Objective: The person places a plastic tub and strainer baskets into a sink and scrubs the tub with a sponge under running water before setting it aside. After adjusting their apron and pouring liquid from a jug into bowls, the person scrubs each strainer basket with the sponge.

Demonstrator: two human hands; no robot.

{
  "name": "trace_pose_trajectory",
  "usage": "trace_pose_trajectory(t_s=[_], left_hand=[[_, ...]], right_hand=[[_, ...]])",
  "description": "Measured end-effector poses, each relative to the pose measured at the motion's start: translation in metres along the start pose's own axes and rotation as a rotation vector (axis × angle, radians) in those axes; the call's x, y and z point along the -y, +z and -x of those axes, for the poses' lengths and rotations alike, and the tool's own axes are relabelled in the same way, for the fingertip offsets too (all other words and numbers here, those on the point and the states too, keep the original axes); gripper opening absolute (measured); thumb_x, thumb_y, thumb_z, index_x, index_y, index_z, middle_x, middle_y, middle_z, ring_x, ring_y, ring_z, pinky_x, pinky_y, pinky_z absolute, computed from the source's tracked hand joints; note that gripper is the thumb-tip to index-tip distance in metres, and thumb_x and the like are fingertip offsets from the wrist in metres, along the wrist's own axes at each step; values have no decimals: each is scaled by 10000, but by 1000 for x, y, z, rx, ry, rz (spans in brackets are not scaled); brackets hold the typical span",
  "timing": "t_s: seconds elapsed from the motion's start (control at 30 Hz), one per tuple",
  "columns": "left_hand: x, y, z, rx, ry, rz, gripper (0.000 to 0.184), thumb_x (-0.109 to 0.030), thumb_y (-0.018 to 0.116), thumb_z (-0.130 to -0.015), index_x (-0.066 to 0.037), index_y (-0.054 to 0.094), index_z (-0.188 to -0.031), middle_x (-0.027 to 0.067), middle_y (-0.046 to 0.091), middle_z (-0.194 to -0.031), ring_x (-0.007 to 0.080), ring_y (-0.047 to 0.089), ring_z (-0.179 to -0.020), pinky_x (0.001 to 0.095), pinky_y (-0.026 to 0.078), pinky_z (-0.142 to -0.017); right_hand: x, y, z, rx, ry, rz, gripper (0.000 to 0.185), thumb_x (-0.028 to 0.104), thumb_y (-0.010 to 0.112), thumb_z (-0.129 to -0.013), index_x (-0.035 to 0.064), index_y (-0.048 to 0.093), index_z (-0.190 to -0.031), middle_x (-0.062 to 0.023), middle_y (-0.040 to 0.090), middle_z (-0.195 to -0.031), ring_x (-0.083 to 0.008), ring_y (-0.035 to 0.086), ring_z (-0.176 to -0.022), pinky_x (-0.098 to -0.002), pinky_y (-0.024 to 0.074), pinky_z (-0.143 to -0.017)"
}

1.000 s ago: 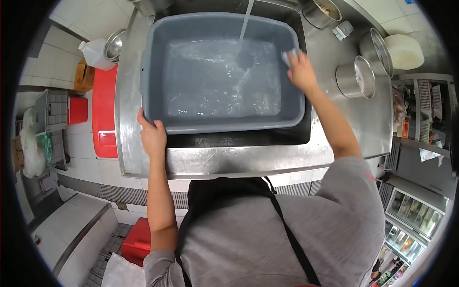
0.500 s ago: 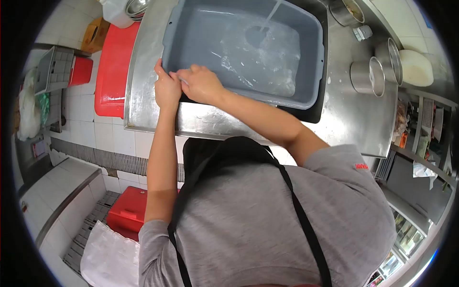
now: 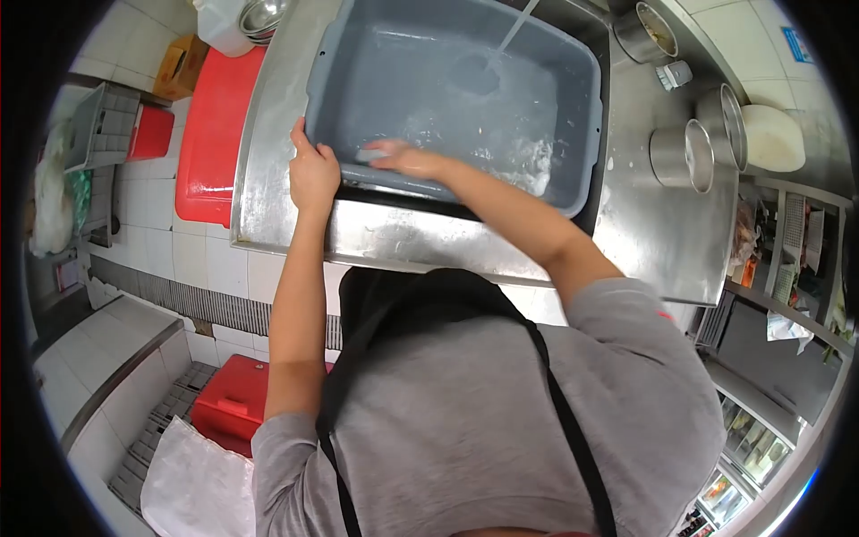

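A large grey tub [image 3: 429, 80] sits tilted over the steel sink, with shallow water in it and a stream of water [image 3: 514, 34] falling in from above. My left hand [image 3: 314, 174] is closed on the tub's near left corner. Just inside the near wall of the tub, my right hand [image 3: 407, 161] presses a small pale cloth or pad [image 3: 371, 155] against the surface. The fingers of that hand are slightly blurred.
Steel pots [image 3: 682, 157] and a small brush [image 3: 674, 75] stand on the steel counter [image 3: 640, 224] at the right, with a white round item [image 3: 773, 139] beyond. A red lid or bin [image 3: 215, 143], a white jug [image 3: 222, 25] and metal bowls [image 3: 261, 18] are at the left.
My right hand went from the tub's right rim to its near left corner, then slightly right and inside the wall. My left hand stays at the corner. The view has shifted.
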State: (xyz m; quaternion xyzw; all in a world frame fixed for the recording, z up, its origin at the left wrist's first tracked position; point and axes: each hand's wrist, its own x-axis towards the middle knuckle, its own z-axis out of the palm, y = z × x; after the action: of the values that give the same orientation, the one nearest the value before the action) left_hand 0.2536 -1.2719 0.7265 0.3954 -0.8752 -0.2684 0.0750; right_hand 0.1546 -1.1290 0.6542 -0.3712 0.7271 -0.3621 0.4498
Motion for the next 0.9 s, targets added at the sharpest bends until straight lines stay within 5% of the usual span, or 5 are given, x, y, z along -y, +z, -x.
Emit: trace_pose_trajectory(t_s=[0.1, 0.2, 0.3, 0.67, 0.9], left_hand=[[-1, -4, 0, 14, 16, -27, 519, -132, 438, -788, -136, 246, -1270, 239, 595, -733, 410, 579, -687, 488, 452, -613], [1, -3, -2, 11, 46, -5, 515, -125, 435, -787, -114, 245, -1265, 236, 592, -712, 408, 577, -670, 488, 451, -599], [0, -3, -3, 5, 43, 4, 510, -112, 433, -784, -101, 252, -1261, 228, 592, -701, 402, 576, -653, 485, 449, -574], [4, -2, -4, -6, 59, -14, 535, -115, 450, -778, -120, 252, -1275, 224, 577, -646, 395, 563, -590, 490, 427, -522], [4, 0, -6, 25, 68, -7, 552, -130, 457, -786, -102, 224, -1285, 217, 575, -621, 387, 564, -571, 473, 431, -510]], right_hand=[[-3, -5, 5, 103, -207, -120, 503, 424, 382, -880, 132, 357, -1289, -118, 306, -1351, -282, 247, -1260, -377, 186, -1042], [-82, -42, 64, 134, -288, 396, 376, 238, 425, -888, 226, 393, -1263, -120, 280, -1365, -305, 226, -1270, -416, 188, -1046], [-123, -77, 136, 17, -37, 633, 447, 168, 586, -767, 254, 460, -1187, -154, 318, -1304, -355, 308, -1206, -455, 275, -988], [-40, -51, -63, -16, -584, 1039, 551, 404, 601, -681, 258, 466, -1195, -123, 338, -1302, -372, 226, -1244, -584, 208, -966], [-61, -120, -92, -532, -41, 955, 620, 487, 545, -736, 292, 338, -1287, -97, 257, -1364, -377, 157, -1276, -609, 165, -970]])
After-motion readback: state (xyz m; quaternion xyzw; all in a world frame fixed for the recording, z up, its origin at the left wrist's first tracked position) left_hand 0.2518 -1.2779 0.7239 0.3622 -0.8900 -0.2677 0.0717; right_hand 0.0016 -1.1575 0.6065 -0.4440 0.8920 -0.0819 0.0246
